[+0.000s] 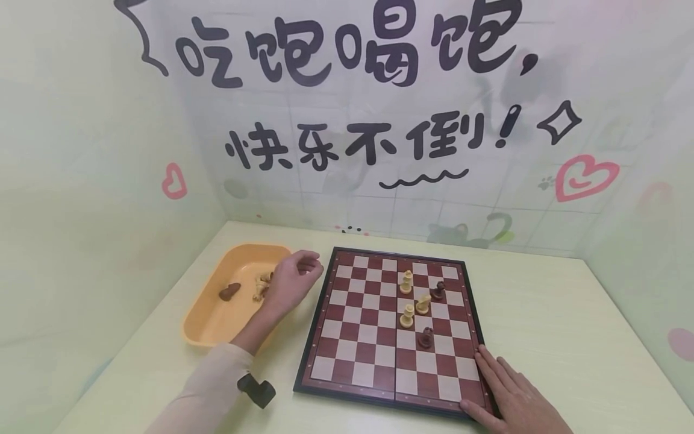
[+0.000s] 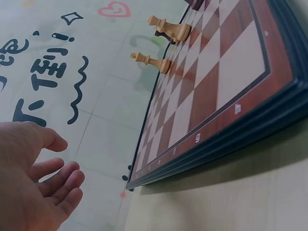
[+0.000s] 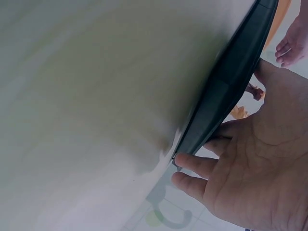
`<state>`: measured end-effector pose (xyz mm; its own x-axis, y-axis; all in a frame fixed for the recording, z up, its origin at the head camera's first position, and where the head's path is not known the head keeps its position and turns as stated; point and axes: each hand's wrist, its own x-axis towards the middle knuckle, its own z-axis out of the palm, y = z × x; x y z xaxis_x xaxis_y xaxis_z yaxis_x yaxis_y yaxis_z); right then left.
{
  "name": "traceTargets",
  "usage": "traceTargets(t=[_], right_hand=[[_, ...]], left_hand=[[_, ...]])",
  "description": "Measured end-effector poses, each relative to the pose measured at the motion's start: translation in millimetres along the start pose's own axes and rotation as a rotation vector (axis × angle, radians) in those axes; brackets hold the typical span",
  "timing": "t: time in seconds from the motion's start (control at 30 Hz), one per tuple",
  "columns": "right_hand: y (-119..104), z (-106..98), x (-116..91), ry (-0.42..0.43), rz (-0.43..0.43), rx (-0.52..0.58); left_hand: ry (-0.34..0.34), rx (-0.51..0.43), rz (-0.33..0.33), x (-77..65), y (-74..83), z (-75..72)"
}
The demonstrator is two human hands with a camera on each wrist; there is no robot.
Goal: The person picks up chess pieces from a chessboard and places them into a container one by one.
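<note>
My left hand (image 1: 294, 279) hovers between the orange tray and the chessboard, fingers loosely bent with nothing in them. In the left wrist view the same hand (image 2: 41, 175) has its thumb apart from the fingertips. The chessboard (image 1: 355, 333) lies flat; on its right half stand three light chess pieces, one a light king (image 2: 151, 62), and two dark ones, including a dark piece (image 1: 426, 337) nearest me. My right hand (image 1: 515, 395) rests against the board's near right corner, thumb on the rim. Its fairly straight fingers (image 3: 195, 166) touch the board's dark side edge.
The orange tray (image 1: 208, 330) stands left of the board. Inside are brown chess pieces (image 1: 230, 292) and a cluster of light chess pieces (image 1: 260, 288), partly hidden by my left wrist. A wall sheet (image 1: 336, 199) with large lettering rises behind the pale table (image 1: 569, 337).
</note>
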<state>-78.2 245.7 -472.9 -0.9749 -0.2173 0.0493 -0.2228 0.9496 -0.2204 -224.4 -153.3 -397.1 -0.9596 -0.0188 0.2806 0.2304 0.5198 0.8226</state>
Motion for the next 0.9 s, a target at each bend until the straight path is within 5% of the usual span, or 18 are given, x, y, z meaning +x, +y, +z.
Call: traceTargets(t=[0.47, 0.9], right_hand=[[2.2, 0.7, -1.5, 0.056, -0.036, -0.012], [0.9, -1.6, 0.3, -0.008, -0.016, -0.002]], left_hand=[[-0.075, -0.026, 0.017, -1.9, 5.5, 17.9], [-0.163, -0.064, 0.034, -9.5, 16.2, 44.7]])
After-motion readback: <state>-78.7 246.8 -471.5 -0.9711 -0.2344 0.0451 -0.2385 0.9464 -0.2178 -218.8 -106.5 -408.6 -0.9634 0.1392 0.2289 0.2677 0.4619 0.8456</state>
